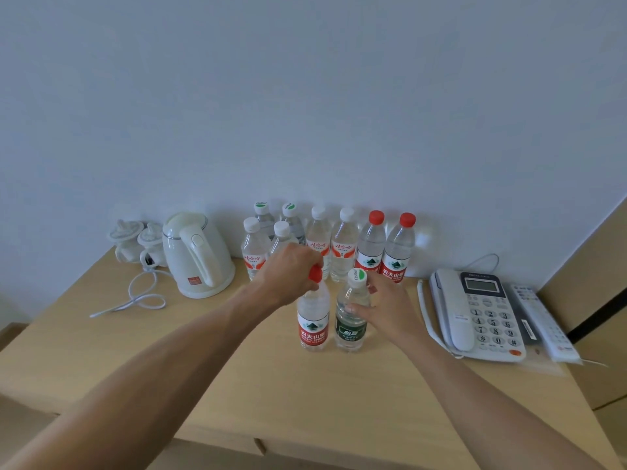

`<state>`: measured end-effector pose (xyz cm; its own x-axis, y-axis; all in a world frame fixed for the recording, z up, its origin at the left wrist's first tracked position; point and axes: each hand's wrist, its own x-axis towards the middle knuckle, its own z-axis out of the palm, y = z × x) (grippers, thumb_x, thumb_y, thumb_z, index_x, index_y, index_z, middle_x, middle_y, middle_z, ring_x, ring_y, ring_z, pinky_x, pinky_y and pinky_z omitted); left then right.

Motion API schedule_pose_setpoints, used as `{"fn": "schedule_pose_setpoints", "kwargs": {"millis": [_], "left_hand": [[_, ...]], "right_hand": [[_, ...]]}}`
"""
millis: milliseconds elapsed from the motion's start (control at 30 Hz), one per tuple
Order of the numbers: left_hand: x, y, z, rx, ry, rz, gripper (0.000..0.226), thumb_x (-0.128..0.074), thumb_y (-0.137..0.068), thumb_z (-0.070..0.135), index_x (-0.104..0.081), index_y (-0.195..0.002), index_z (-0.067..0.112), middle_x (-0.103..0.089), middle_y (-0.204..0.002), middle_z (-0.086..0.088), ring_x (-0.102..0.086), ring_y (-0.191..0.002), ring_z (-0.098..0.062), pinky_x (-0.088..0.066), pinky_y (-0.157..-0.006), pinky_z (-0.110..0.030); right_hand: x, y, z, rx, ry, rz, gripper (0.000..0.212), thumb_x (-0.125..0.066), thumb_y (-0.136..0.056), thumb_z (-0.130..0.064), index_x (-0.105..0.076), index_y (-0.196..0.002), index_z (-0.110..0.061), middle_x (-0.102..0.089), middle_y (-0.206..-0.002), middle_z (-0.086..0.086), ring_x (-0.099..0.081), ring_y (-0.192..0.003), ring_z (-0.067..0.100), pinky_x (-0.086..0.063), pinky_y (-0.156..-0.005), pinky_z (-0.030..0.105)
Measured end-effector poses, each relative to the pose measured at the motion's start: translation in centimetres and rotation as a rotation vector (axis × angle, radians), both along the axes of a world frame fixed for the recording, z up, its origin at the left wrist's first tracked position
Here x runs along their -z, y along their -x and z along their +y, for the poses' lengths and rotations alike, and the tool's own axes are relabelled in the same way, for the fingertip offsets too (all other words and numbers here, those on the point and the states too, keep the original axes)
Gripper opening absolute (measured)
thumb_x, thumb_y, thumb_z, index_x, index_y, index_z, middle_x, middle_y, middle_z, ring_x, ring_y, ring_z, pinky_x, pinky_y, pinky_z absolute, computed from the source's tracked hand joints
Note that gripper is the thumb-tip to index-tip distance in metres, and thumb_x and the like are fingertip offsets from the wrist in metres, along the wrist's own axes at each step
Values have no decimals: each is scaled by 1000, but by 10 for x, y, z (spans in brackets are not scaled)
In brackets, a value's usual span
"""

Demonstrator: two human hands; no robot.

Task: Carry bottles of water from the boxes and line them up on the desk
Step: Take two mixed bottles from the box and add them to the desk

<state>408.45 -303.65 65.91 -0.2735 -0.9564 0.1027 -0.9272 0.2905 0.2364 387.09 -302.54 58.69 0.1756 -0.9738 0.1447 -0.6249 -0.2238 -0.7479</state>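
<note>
Two bottles stand upright side by side on the wooden desk (pixel 339 395). My left hand (pixel 291 269) grips the red cap of the red-labelled bottle (pixel 314 327) from above. My right hand (pixel 386 307) holds the upper body of the green-labelled bottle (pixel 351 320) with thumb and fingers round it. Behind them, against the wall, several more bottles stand in a row (pixel 342 245): white-capped ones with orange labels, two green-topped ones at the back, and two red-capped ones (pixel 386 245) at the right.
A white electric kettle (pixel 196 256) with a loose cord (pixel 135 296) stands at the back left, with two white lidded cups (pixel 135 242) behind it. A white desk phone (pixel 475 313) and a remote control (pixel 543 320) lie at the right. A drawer front shows below the desk's near edge.
</note>
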Motion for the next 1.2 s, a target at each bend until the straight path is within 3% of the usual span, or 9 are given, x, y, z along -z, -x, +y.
{"fn": "schedule_pose_setpoints", "kwargs": {"millis": [67, 167, 333, 433, 567, 733, 833, 967, 1200], "left_hand": [[-2, 2, -12, -11, -10, 0, 33, -83, -80, 22, -73, -111, 14, -73, -103, -2, -67, -95, -18, -55, -83, -31], [-7, 8, -32, -23, -6, -48, 25, -83, -80, 20, -74, -103, 16, -73, -99, -1, -67, -96, -19, -56, -84, -35], [-13, 15, -66, -51, -4, -117, 24, -83, -80, 17, -73, -101, 13, -71, -101, -5, -67, -95, -24, -56, -78, -36], [-15, 15, -80, -56, -26, -147, 23, -82, -80, 12, -74, -101, 11, -69, -105, -7, -67, -98, -26, -57, -87, -42], [-16, 12, -90, -46, -5, -186, 19, -78, -84, 9, -75, -103, 11, -71, -104, -7, -67, -98, -26, -56, -88, -40], [-18, 10, -92, -66, 5, -199, 19, -77, -86, 10, -74, -104, 10, -71, -105, -8, -67, -97, -25, -53, -79, -33], [-20, 9, -92, -78, 1, -216, 21, -79, -86, 12, -74, -106, 8, -71, -106, -10, -67, -99, -26, -55, -83, -35], [-20, 12, -93, -64, 2, -220, 16, -73, -89, 7, -73, -105, 9, -71, -105, -9, -67, -99, -26, -57, -87, -39], [-19, 9, -96, -69, -23, -187, 25, -73, -88, 8, -71, -113, 11, -70, -109, -7, -66, -101, -24, -51, -76, -30]], "right_hand": [[-1, -2, 1, 8, 11, 5, 56, -87, -70, -29, -62, -120, -24, -66, -106, -11, -58, -93, 6, -38, -72, 15], [0, -3, 4, 33, 19, 9, 55, -88, -70, -27, -61, -117, -22, -62, -99, -15, -56, -92, 6, -38, -72, 18], [0, -2, 9, 61, -14, -33, 55, -88, -69, -26, -59, -116, -25, -57, -94, -24, -50, -86, -12, -32, -71, 6], [-1, -1, 10, 67, -16, -28, 54, -88, -69, -25, -60, -115, -23, -55, -89, -25, -50, -83, -13, -31, -68, 5], [-1, -1, 9, 68, -9, -21, 57, -88, -69, -23, -61, -119, -20, -56, -94, -23, -50, -88, -5, -33, -68, 1], [0, 0, 7, 70, -9, -22, 58, -88, -70, -23, -60, -121, -19, -56, -96, -20, -52, -94, 3, -30, -72, 5], [1, -1, 7, 67, -18, -30, 57, -87, -71, -24, -59, -121, -20, -59, -101, -17, -54, -98, 5, -36, -76, 15], [0, -3, 8, 70, -17, -42, 55, -87, -72, -24, -60, -119, -20, -58, -99, -17, -53, -97, 5, -32, -73, 8], [0, -3, 8, 78, -35, -44, 60, -87, -72, -28, -58, -124, -23, -63, -109, -12, -54, -99, 5, -38, -83, 23]]}}
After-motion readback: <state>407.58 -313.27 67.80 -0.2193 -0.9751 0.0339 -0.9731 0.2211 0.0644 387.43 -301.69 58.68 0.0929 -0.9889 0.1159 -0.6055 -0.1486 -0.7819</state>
